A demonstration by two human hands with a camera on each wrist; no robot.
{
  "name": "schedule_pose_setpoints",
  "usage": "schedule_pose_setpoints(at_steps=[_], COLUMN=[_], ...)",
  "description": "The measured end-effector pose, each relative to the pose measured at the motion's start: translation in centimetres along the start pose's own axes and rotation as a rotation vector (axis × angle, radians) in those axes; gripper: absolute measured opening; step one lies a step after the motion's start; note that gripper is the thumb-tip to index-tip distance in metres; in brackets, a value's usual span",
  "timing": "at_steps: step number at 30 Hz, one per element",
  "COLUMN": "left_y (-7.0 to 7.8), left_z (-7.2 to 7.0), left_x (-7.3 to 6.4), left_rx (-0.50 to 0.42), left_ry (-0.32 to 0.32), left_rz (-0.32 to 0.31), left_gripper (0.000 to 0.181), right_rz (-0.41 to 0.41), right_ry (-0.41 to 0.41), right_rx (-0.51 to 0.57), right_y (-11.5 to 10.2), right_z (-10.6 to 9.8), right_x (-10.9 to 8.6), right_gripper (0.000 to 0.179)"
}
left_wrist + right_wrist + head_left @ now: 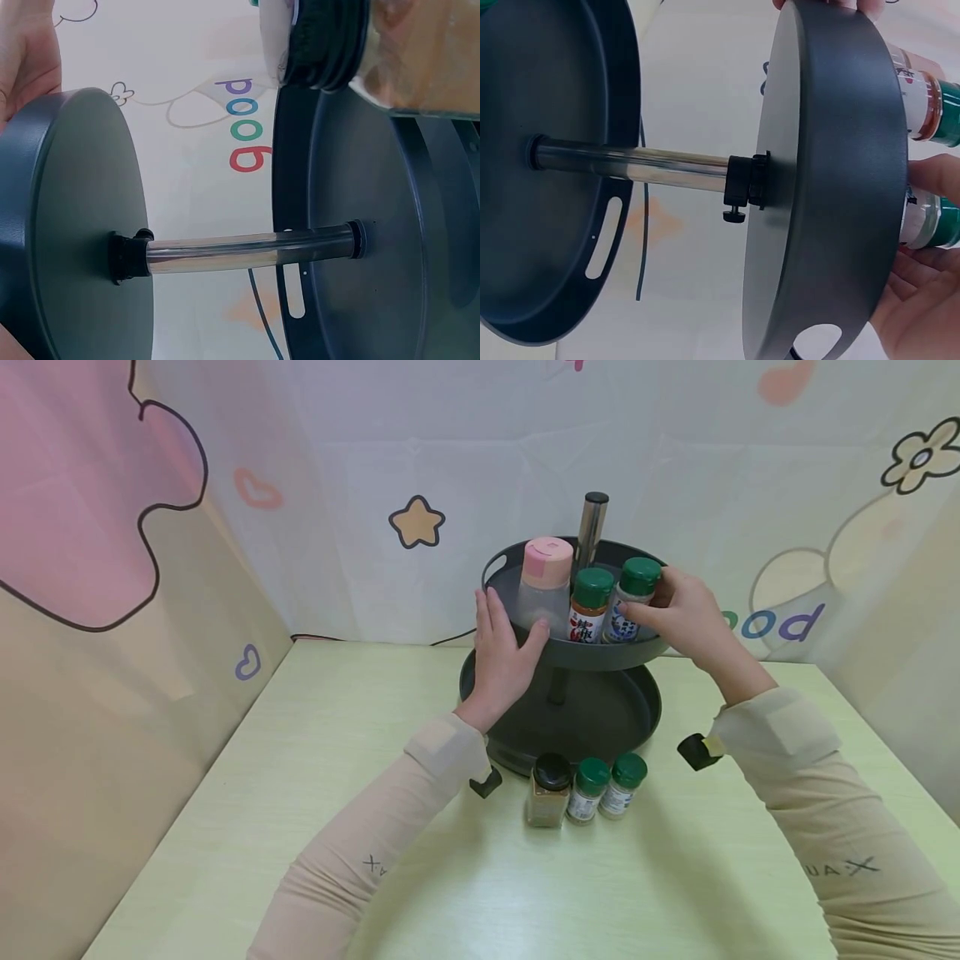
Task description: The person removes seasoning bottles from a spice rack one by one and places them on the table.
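My right hand (693, 618) pinches a small spice jar with a green lid (640, 575), standing in the upper tray (600, 656) of a dark two-tier rack. In the right wrist view, thumb and fingers of the right hand (926, 300) lie on either side of that jar (922, 219). My left hand (501, 660) rests against the upper tray's left side, fingers extended. Close to it stands a clear bottle with a pink cap (546, 568). Between the bottle and the held jar is a green-lidded jar of reddish seasoning (590, 606).
In front of the lower tray (517, 735), on the table, stand a black-lidded square jar (547, 797) and two green-lidded jars (587, 789). A metal post (591, 527) rises through the rack. Behind hangs a printed cloth (337, 527).
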State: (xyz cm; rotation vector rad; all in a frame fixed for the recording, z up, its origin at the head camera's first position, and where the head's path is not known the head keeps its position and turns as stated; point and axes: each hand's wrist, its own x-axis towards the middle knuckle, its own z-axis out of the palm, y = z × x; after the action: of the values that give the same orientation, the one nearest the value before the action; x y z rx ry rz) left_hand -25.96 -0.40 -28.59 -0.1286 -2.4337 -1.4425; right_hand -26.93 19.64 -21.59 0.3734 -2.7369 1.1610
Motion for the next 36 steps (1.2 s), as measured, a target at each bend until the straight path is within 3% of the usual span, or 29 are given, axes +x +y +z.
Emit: schedule_pose_setpoints(at_steps=[11, 36], left_y=[0.01, -0.05], left_z=[0.01, 0.06], left_x=[0.04, 0.04], left_rx=[0.006, 0.004], left_ry=[0.001, 0.000], left_rz=[-0.002, -0.007], left_gripper=[0.082, 0.082], right_rz=[-0.023, -0.038], right_ry=[0.029, 0.133], right_rx=[-0.029, -0.008], right_y=[0.11, -0.33], right_z=[0.22, -0.19], right_x=[0.04, -0.22], right_gripper=[0.042, 0.047])
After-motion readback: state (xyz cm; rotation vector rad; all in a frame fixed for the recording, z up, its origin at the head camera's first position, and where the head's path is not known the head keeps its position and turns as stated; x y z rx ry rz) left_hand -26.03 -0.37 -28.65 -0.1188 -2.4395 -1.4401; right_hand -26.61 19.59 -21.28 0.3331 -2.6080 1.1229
